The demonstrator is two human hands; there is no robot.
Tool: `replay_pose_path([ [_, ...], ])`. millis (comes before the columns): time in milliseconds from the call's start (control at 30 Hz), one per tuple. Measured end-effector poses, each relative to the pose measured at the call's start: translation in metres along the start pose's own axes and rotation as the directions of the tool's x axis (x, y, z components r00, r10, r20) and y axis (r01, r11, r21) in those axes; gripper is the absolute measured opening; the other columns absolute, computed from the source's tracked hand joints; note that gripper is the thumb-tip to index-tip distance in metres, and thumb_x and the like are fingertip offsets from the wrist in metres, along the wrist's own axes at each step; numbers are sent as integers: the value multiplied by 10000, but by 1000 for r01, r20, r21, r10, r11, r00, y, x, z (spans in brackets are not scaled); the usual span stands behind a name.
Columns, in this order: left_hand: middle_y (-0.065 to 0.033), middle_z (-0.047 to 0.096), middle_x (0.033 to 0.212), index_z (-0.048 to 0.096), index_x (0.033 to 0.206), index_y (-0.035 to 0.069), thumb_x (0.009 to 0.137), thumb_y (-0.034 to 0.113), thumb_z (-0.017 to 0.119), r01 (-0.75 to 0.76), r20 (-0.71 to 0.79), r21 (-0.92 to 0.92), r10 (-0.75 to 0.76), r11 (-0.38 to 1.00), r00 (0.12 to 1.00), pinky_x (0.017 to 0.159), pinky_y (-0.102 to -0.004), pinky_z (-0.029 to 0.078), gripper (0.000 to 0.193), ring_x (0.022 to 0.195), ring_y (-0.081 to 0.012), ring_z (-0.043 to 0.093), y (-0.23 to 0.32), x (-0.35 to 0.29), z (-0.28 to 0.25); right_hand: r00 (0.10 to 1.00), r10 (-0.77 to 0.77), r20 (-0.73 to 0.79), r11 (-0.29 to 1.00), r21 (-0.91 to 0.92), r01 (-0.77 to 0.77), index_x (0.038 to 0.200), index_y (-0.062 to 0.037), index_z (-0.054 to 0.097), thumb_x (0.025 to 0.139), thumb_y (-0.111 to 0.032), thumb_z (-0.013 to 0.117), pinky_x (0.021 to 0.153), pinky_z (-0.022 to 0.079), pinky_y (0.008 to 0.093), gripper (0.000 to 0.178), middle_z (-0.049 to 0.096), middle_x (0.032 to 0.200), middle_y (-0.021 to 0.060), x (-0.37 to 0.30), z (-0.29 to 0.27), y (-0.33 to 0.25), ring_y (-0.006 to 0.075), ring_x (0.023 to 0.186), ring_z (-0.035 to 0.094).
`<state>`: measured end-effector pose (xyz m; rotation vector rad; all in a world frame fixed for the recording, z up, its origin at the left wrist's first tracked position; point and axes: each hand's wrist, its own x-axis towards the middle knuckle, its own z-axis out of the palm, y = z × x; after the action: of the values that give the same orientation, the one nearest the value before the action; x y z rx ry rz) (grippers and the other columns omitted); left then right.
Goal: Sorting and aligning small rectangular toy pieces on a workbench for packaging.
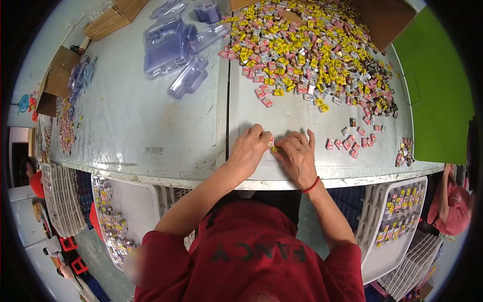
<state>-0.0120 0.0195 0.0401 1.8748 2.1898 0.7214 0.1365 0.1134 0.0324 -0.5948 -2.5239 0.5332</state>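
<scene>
Close to the table's near edge, my left hand point(247, 152) pinches a tiny pink-and-white box point(271, 141) between thumb and fingertips. Facing it, my right hand point(299, 157), with a red bracelet at the wrist, has thumb and index finger closed on a tiny yellow box point(274, 149); its other fingers are raised. The two boxes are close together or touching; which, I cannot tell. Beyond my hands spreads a big heap of tiny boxes point(322, 65) in yellow, pink, silver and dark brown. Some loose pink boxes point(354, 147) lie to the right of my right hand.
Clear plastic blister trays point(168, 53) are stacked at the far left, one shaped tray point(189, 78) lying nearer. Cardboard boxes point(386, 20) stand at the table's back and left. A green panel point(437, 90) borders the right. White crates with filled packs point(390, 226) flank me; another person point(453, 204) is at the right.
</scene>
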Motion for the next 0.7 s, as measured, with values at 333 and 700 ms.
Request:
replay_pose_path([
  [333, -95, 529, 939, 633, 986, 45, 776, 96, 676, -68, -8, -88, 68, 994, 998, 703, -389, 501, 220, 837, -284, 573, 2, -12, -5, 997, 16, -76, 998, 69, -11, 941, -102, 645, 715, -130, 739, 982, 355, 495, 246, 632, 982, 23, -18, 11, 3, 235, 1058, 541],
  [700, -114, 570, 1046, 624, 1075, 25, 746, 92, 696, -216, -49, 77, 220, 973, 974, 848, -396, 456, 343, 1027, -327, 537, -4, -17, 4, 972, 6, -233, 999, 43, 4, 948, -58, 660, 733, -110, 723, 913, 428, 448, 230, 598, 1009, 74, -21, 9, 7, 293, 1069, 517],
])
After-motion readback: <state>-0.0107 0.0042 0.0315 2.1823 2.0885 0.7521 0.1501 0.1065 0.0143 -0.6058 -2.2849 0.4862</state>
